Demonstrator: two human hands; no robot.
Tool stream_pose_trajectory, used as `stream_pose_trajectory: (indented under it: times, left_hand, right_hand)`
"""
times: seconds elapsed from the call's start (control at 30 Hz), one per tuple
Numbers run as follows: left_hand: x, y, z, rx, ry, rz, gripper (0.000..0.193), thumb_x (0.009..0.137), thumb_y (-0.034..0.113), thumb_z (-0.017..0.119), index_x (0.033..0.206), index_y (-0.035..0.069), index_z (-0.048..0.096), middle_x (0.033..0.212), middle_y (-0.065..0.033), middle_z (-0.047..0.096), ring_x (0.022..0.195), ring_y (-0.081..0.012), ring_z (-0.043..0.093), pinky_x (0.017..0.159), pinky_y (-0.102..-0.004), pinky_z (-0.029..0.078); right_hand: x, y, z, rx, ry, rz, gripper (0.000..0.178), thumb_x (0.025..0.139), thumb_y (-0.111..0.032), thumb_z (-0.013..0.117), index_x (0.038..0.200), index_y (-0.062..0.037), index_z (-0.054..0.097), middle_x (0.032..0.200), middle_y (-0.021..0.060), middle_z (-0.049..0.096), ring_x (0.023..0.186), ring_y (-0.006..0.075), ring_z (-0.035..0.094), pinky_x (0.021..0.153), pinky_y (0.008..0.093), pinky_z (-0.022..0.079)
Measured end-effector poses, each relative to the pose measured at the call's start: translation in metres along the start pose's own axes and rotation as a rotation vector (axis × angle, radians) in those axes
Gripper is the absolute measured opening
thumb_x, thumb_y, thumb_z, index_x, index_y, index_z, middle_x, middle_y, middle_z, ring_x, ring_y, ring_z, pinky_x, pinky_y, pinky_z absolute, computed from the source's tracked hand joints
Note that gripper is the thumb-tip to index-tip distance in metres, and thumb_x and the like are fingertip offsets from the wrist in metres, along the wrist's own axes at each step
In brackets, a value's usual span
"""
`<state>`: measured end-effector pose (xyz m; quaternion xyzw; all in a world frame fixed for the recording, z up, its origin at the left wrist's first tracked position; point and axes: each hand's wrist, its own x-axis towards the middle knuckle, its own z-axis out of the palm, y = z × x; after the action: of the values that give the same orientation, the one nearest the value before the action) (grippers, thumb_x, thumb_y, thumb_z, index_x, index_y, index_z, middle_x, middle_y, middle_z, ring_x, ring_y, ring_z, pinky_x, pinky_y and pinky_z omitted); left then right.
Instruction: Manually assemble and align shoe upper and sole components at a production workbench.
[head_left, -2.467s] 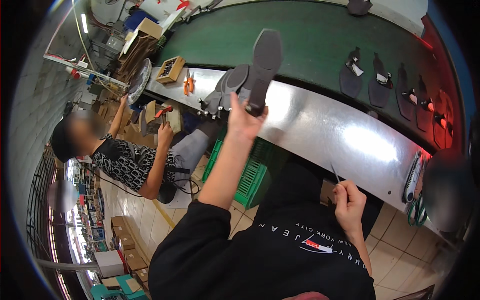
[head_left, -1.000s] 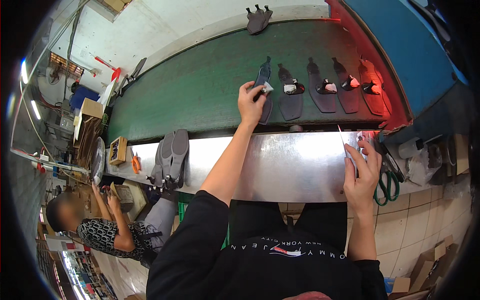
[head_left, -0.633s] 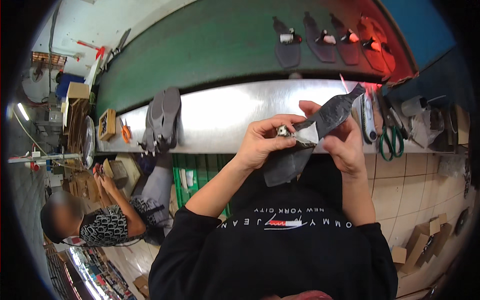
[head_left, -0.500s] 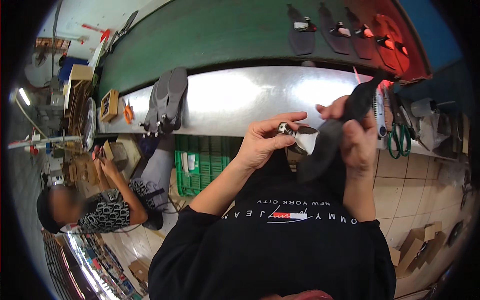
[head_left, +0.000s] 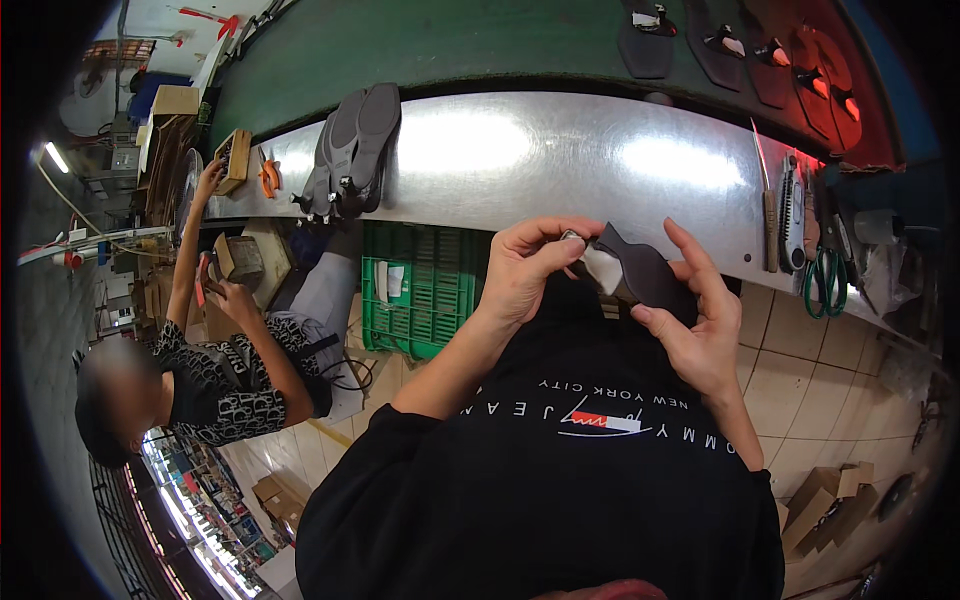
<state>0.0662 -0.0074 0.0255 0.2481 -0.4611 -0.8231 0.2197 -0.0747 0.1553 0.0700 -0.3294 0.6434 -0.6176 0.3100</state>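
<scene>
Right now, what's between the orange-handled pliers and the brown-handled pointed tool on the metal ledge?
The head view shows stacked flat grey soles nearest the pliers, then bare ledge up to the pointed tool.

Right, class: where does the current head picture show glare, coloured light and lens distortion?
Head view: white glare on the metal ledge, none on the held sole; head view: red light over the soles at upper right; head view: the ledge's edges bow, and the corners are black.
</scene>
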Motion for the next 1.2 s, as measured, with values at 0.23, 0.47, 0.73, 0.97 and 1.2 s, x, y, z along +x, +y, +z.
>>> stream_pose_trajectory:
  times: [0.23,0.47,0.73,0.97,1.2]
  left_hand:
    - [0.001,0.006,-0.002,-0.042,-0.012,-0.049,0.028,0.087,0.005,0.06,0.114,-0.001,0.066,0.112,-0.0139,0.067,0.087,-0.0111,0.064,0.073,-0.0207,0.052]
    - [-0.004,0.008,0.007,0.026,-0.039,0.01,0.035,0.083,-0.004,0.064,0.117,-0.001,0.064,0.117,-0.0125,0.066,0.092,-0.01,0.064,0.076,-0.0211,0.052]
    - [-0.005,0.009,0.004,0.055,-0.073,-0.004,0.037,0.082,-0.002,0.065,0.119,-0.004,0.062,0.115,-0.0152,0.065,0.096,-0.0156,0.064,0.078,-0.0252,0.055]
    - [-0.005,0.01,0.004,0.04,-0.082,-0.021,0.037,0.082,-0.002,0.067,0.118,0.0,0.064,0.105,-0.0088,0.069,0.089,-0.0107,0.065,0.076,-0.0221,0.054]
    - [-0.006,0.009,-0.002,0.072,-0.086,-0.038,0.038,0.08,0.0,0.066,0.118,-0.007,0.061,0.121,-0.0211,0.062,0.105,-0.0228,0.064,0.082,-0.031,0.057]
  right_hand:
    - [-0.006,0.014,-0.004,-0.125,-0.049,-0.137,0.048,0.074,0.005,0.069,0.121,0.0037,0.06,0.103,0.0123,0.065,0.094,0.0173,0.06,0.085,0.0259,0.045]
    - [-0.006,0.015,-0.002,-0.137,-0.015,-0.238,0.043,0.074,0.005,0.069,0.116,0.0002,0.064,0.088,0.0103,0.064,0.076,0.0172,0.059,0.07,0.0256,0.046]
    - [-0.004,0.015,-0.001,-0.13,-0.044,-0.227,0.043,0.072,0.004,0.071,0.115,-0.0005,0.065,0.088,0.0111,0.065,0.075,0.0173,0.06,0.067,0.0259,0.046]
    - [-0.004,0.016,-0.001,-0.132,-0.064,-0.244,0.044,0.072,0.004,0.071,0.115,-0.0003,0.065,0.09,0.0122,0.065,0.076,0.019,0.06,0.069,0.0268,0.047]
    - [-0.003,0.018,-0.002,-0.126,-0.081,-0.243,0.045,0.072,0.003,0.071,0.116,-0.0004,0.064,0.088,0.0117,0.064,0.076,0.0192,0.06,0.068,0.0269,0.047]
